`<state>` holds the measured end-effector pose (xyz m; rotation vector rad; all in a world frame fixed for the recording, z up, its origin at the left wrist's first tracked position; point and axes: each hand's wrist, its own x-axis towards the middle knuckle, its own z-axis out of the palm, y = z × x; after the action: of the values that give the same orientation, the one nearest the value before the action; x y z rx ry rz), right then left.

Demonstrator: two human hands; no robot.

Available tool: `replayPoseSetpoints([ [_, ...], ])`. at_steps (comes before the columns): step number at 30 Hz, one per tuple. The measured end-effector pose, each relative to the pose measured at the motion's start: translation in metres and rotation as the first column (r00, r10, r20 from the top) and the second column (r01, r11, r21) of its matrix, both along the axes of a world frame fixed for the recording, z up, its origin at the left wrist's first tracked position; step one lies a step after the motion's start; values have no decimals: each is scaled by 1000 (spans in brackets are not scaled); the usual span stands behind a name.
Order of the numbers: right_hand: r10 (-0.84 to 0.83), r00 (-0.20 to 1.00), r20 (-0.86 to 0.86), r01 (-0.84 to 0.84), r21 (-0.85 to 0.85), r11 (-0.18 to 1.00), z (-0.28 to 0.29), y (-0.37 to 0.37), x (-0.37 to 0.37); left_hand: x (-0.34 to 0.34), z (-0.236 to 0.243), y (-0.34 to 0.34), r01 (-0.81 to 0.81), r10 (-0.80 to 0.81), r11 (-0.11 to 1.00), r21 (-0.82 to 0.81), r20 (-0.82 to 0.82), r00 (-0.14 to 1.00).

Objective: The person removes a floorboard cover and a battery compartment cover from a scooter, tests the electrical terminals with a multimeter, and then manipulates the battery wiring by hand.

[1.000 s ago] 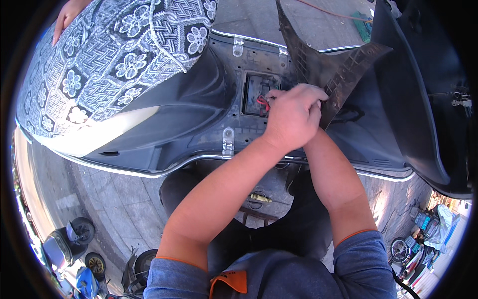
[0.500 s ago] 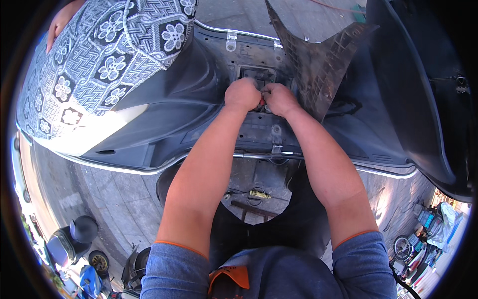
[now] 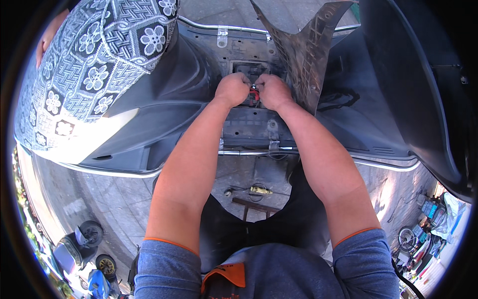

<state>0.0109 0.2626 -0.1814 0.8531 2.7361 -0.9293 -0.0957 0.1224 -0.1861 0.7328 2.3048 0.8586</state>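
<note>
A red wire (image 3: 255,94) points longways toward the person (image 3: 286,271). Left hand (image 3: 233,89) and right hand (image 3: 275,91) curl beside it; I can't tell the fingers' gap or hold.

Orange flap (image 3: 230,275) on blue-grey shirt (image 3: 286,271), bottom centre of frame: small dark marks, illegible. Readable lettering, numbers, signs: none.

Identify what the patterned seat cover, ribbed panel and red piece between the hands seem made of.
Seat cover: probably woven fabric, matte, showing thread texture.
Ribbed panel: likely moulded plastic, dull, with gridded ribs.
Red piece: perhaps plastic, from its bright colour; finish unclear.
</note>
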Motion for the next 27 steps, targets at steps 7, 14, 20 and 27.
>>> replayPoseSetpoints([
  [7,-45,988,-146,39,-48,998,7,-4,-2,-2,-5,-3,-65,37,985,162,172,984],
  [14,-23,997,73,29,-80,996,2,1,-4,-1,-10,-1,-152,105,970,189,239,965],
  [20,3,999,40,5,-220,975,-9,7,-1,-4,-9,-1,-290,104,935,203,625,774],
  [27,-32,999,16,33,-123,992,0,-4,6,-11,-5,-11,-107,-6,966,234,436,900],
])
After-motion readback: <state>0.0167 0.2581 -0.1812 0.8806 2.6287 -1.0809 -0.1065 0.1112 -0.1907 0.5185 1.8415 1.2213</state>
